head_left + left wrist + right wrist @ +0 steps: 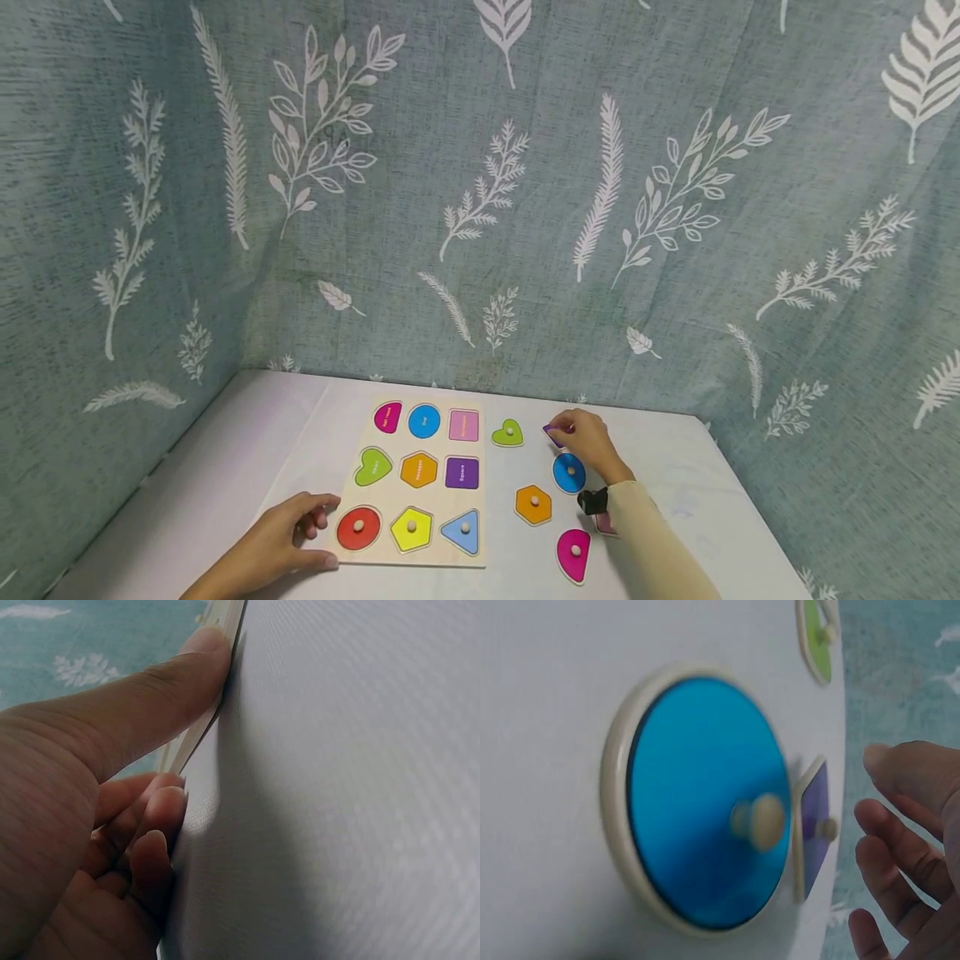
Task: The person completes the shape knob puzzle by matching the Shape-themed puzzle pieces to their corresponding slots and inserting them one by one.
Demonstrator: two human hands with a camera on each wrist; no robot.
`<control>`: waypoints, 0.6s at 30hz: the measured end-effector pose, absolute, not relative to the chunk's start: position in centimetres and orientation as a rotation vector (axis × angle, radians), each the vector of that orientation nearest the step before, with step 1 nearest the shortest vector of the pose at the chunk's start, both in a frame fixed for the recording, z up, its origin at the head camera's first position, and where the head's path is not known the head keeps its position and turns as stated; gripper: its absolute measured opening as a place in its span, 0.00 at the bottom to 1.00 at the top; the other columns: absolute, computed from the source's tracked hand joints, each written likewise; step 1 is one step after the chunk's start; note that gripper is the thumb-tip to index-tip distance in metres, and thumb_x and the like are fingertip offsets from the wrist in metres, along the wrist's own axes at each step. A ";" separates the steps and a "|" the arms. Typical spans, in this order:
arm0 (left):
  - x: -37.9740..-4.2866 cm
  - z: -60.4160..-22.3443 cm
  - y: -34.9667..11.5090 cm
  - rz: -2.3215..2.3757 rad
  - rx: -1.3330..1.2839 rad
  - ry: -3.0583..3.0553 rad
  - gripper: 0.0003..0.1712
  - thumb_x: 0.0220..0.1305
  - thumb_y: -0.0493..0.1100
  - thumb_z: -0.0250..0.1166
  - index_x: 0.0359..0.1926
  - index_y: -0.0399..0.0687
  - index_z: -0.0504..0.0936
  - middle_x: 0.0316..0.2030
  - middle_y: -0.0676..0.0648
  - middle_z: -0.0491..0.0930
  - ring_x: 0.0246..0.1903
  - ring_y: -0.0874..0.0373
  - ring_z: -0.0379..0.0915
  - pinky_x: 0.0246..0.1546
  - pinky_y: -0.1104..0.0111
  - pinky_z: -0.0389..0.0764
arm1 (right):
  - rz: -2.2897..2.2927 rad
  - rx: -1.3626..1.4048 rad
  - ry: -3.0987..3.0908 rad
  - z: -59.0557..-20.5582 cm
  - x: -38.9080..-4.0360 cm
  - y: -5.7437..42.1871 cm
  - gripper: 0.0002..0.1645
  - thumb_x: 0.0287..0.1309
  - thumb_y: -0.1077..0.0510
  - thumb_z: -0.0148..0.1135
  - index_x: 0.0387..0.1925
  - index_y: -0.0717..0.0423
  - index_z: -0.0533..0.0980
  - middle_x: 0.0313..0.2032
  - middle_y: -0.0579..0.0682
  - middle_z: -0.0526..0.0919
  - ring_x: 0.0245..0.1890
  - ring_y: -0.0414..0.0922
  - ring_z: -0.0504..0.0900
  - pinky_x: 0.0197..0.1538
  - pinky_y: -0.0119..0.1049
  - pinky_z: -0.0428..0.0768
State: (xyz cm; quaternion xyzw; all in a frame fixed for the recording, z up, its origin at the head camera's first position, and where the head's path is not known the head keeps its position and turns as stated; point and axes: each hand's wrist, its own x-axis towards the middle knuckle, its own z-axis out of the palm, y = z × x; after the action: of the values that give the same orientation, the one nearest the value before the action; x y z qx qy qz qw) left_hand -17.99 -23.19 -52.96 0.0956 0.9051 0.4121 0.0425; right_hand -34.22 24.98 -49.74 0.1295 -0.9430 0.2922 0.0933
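Observation:
A wooden shape puzzle board [393, 498] lies on the white table, with a red circle [348, 533], yellow pentagon [403, 537] and blue triangle [456, 534] seated in its front row. My left hand [281, 537] rests at the board's left side; in the left wrist view its thumb [161, 697] touches the board edge and the other fingers bend loosely. Over at the right, my right hand [596, 442] hovers by a purple square piece [813, 802]. Its fingers are apart from the knob in the right wrist view. A blue circle piece [694, 780] lies nearer the wrist.
Loose knobbed pieces lie right of the board: a green heart [504, 436], an orange hexagon [528, 512] and a magenta half circle [570, 567]. A pink piece [604, 525] is partly hidden under the right forearm. A leaf-patterned curtain [480, 317] borders the table.

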 end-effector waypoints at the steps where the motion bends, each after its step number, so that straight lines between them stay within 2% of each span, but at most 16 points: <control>1: -18.0 -53.0 -23.2 1.261 0.292 2.769 0.48 0.36 0.51 0.88 0.59 0.35 0.79 0.34 0.52 0.71 0.35 0.61 0.69 0.34 0.73 0.74 | 0.877 0.363 -2.810 -49.9 -34.4 25.2 0.05 0.62 0.58 0.73 0.38 0.54 0.87 0.32 0.43 0.84 0.35 0.43 0.78 0.42 0.42 0.78; 14: -17.9 -53.0 -23.2 1.263 0.308 2.771 0.49 0.36 0.53 0.88 0.58 0.34 0.80 0.33 0.52 0.71 0.34 0.62 0.68 0.34 0.73 0.74 | 0.939 0.256 -2.864 -50.8 -35.2 27.0 0.09 0.61 0.59 0.73 0.42 0.58 0.85 0.30 0.46 0.82 0.35 0.46 0.79 0.43 0.45 0.81; 18: -17.9 -52.9 -23.2 1.271 0.298 2.768 0.48 0.36 0.52 0.88 0.58 0.35 0.79 0.33 0.52 0.71 0.35 0.61 0.68 0.35 0.73 0.74 | 0.965 0.228 -2.866 -50.9 -35.4 27.0 0.10 0.61 0.59 0.74 0.42 0.58 0.85 0.29 0.47 0.82 0.34 0.45 0.78 0.43 0.43 0.81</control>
State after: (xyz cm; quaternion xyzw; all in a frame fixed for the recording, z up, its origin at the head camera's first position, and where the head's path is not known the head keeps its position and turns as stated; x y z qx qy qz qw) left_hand -17.90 -23.24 -52.94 0.0972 0.9038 0.4149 0.0405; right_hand -35.36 27.00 -50.89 0.0752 -0.9436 0.3178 0.0544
